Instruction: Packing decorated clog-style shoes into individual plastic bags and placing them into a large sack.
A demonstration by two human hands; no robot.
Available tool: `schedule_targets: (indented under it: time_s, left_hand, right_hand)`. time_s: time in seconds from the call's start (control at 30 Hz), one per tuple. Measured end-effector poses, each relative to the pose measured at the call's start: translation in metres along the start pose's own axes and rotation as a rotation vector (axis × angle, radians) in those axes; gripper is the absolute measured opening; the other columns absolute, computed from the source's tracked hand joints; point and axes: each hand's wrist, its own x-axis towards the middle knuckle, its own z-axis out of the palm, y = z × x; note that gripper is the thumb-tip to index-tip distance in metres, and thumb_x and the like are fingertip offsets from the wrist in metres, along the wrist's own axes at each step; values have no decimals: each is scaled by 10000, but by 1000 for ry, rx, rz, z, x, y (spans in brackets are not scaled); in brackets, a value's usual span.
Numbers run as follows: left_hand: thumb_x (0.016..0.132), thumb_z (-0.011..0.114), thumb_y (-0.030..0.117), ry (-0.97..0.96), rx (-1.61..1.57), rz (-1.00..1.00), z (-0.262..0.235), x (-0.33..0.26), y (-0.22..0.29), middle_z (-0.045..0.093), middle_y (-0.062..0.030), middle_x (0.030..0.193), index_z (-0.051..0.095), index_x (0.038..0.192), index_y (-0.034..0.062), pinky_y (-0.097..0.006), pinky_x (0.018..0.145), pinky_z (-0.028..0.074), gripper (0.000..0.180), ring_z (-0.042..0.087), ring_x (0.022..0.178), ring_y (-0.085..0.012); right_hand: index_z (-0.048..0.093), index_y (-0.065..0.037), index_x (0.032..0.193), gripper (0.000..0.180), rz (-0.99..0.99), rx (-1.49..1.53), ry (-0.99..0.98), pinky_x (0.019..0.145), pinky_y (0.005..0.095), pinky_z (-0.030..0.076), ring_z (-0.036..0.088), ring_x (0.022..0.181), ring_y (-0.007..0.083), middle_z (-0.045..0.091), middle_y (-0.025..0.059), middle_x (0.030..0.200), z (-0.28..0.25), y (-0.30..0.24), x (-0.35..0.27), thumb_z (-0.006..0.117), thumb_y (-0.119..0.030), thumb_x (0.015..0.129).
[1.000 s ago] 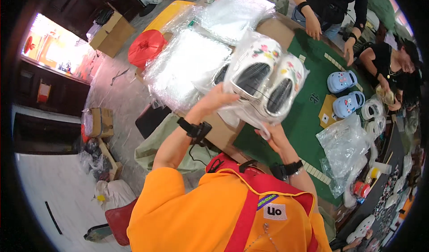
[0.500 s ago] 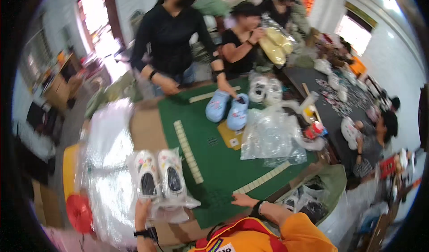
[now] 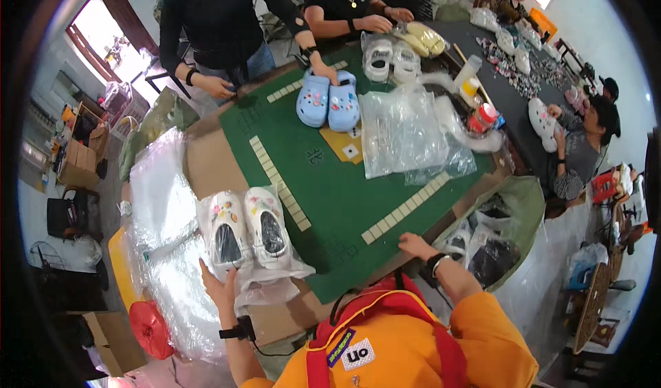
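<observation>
Bagged white shoes (image 3: 265,233) sit along the left edge of the green mat (image 3: 330,202). My left hand (image 3: 220,290) is spread at their near end, can't tell if it's gripping; my right hand (image 3: 416,246), loosely open, hovers by the mat's near edge.

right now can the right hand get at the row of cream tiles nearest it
Probably yes: the right hand looks empty, and only green mat shows between it and that tile row.
</observation>
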Motion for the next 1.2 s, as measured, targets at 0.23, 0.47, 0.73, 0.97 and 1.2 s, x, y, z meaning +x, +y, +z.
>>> schedule_targets:
  time_s: [0.23,0.47,0.73,0.97,1.2]
  left_hand:
    - [713,617,231,298,539,309,16,-13,44,360,-121,1255,412,1218,115,-460,925,221,557,310,1161,-310]
    - [723,612,202,134,541,230,48,-31,66,391,-120,1235,483,1146,131,-477,937,204,449,307,1169,-328]
    - [713,630,213,89,504,143,80,-50,105,392,-124,1253,503,1132,134,-477,954,198,445,280,1203,-325]
    - [753,578,85,-241,-74,183,131,-60,162,554,-163,1020,494,1113,7,-345,810,416,377,541,927,-293]
    - [706,663,301,-559,-314,340,253,-51,224,271,-187,1317,172,1326,46,-397,930,339,831,323,1182,-336]
  right_hand:
    - [560,-37,1004,396,-3,181,43,788,380,438,551,902,322,587,166,952,-53,-7,38,596,-291,703]
    - [556,-79,1039,379,-57,-9,393,840,399,400,466,1011,376,405,236,1173,-149,-9,81,613,-218,691]
    - [510,-95,1133,485,-134,-154,440,872,379,399,461,1052,375,236,246,1323,-208,-7,129,610,-183,667]
    - [395,-8,1229,564,-152,444,43,687,298,445,552,839,192,519,121,1067,-174,-62,125,583,-246,753]
    - [363,-78,1273,527,-323,537,-706,648,261,435,545,770,131,557,68,978,-158,-161,23,544,-266,815]
